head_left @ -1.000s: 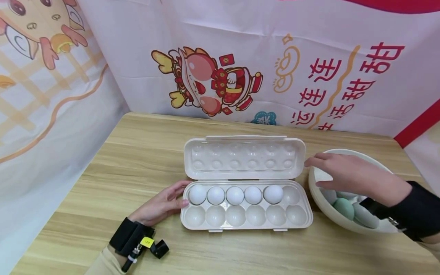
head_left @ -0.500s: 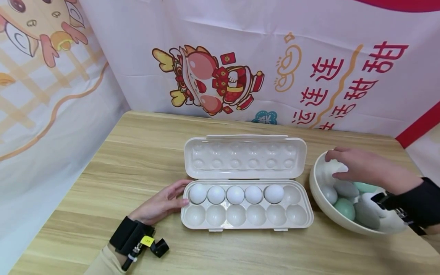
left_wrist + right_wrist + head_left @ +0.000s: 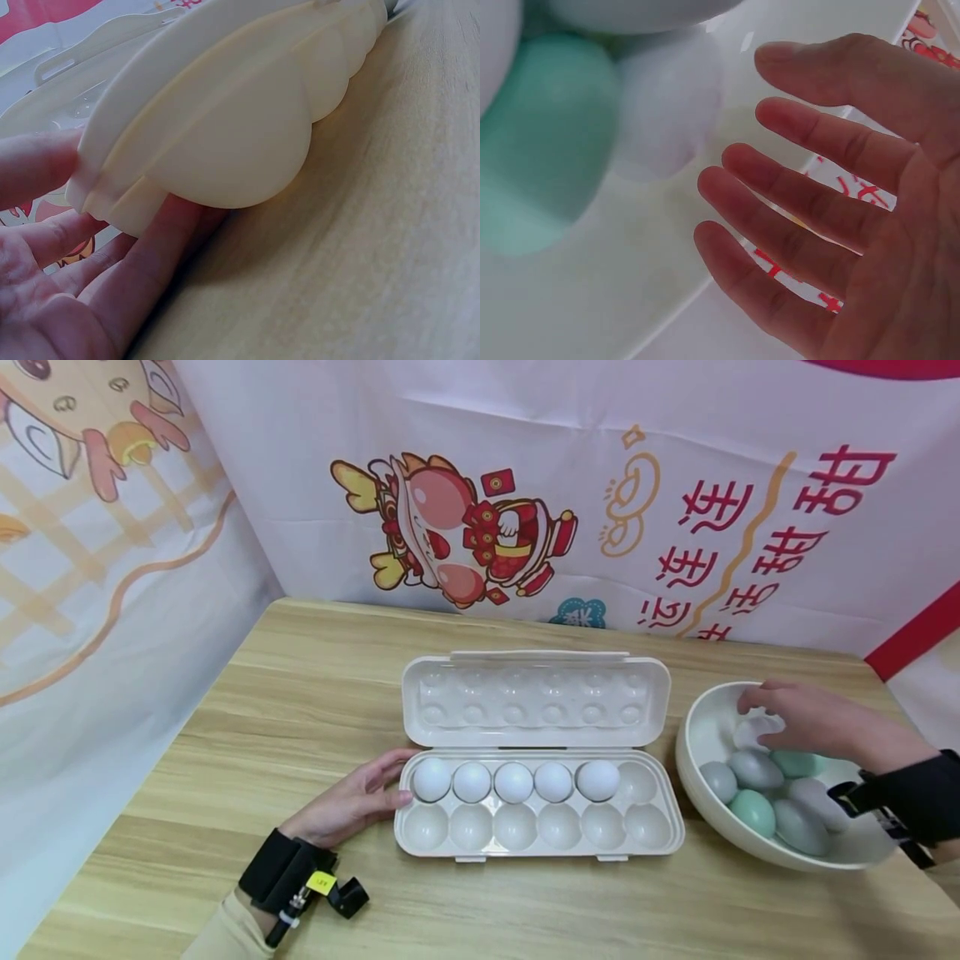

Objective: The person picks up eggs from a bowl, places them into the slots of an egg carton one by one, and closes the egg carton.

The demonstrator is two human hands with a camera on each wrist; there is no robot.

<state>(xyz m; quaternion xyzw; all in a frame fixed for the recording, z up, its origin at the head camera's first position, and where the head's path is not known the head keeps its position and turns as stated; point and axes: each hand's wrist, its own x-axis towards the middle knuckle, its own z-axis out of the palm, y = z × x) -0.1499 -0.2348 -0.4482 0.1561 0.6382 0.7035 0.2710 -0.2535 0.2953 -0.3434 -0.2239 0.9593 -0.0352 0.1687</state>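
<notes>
A white plastic egg box (image 3: 540, 843) lies with its lid (image 3: 536, 702) laid back on the table. Several white eggs (image 3: 513, 782) fill most of its back row. My left hand (image 3: 352, 802) holds the box's left end; in the left wrist view the thumb (image 3: 37, 169) is at the rim and fingers reach beneath. Over the bowl (image 3: 701, 802), my right hand (image 3: 817, 722) has spread fingers around a whitish egg (image 3: 756, 731). Nothing is between those fingers in the right wrist view, where the pale egg (image 3: 664, 112) lies just beyond the fingertips.
Grey eggs (image 3: 801, 827) and green eggs (image 3: 752, 812) share the bowl at the table's right. Behind the wooden table (image 3: 315, 693) hangs a printed cloth (image 3: 300, 435), with another cloth along the left side.
My right hand has moved right and deeper into the bowl, from its left rim to above the whitish egg. The left hand has kept its place on the egg box.
</notes>
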